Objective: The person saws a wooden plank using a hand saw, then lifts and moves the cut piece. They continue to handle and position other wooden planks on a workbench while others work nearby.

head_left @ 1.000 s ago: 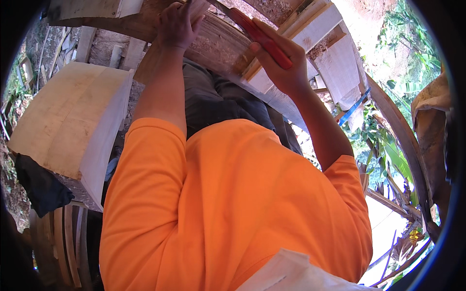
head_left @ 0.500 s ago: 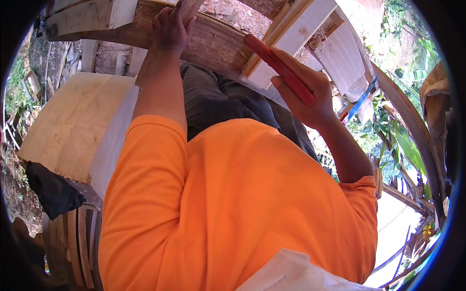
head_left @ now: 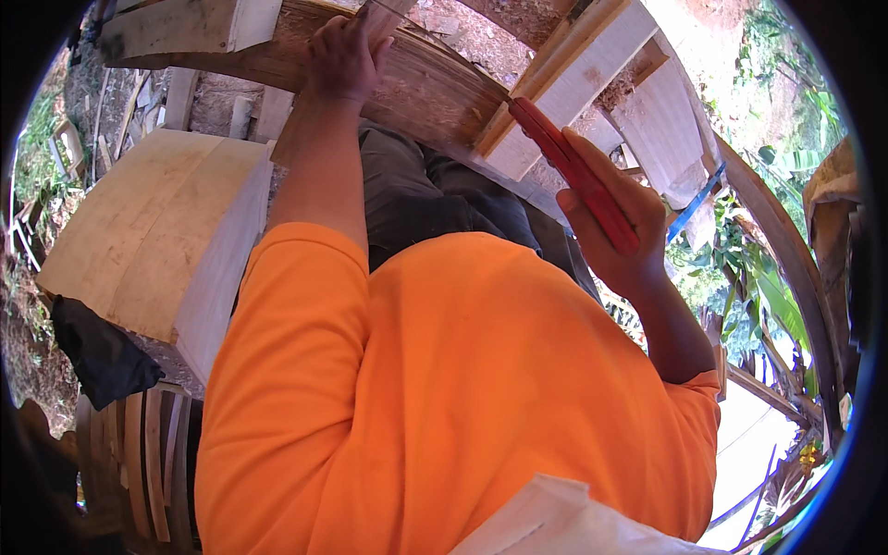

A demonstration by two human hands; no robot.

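My right hand [head_left: 620, 217] is wrapped round the red handle of a saw [head_left: 578, 176]. Its thin blade shows edge-on as a dark line running up and left toward a piece of wood [head_left: 381, 20]. Fingers of my left hand [head_left: 344, 60] are closed on that wood near the top of the view, holding it over a long plank [head_left: 435, 88]. Where the blade meets the wood is hard to make out at the upper edge.
At the left stands a pale wooden box-like block [head_left: 148, 231], with a black cloth or bag [head_left: 102, 356] beside it. Pale boards [head_left: 592, 65] stand at the upper right. A narrow blue object [head_left: 696, 205] lies beyond my right wrist. Wood strips [head_left: 153, 462] are stacked at lower left.
My right hand has drawn the saw back, down and to the right. My left hand keeps its grip on the wood; the whole view has shifted slightly.
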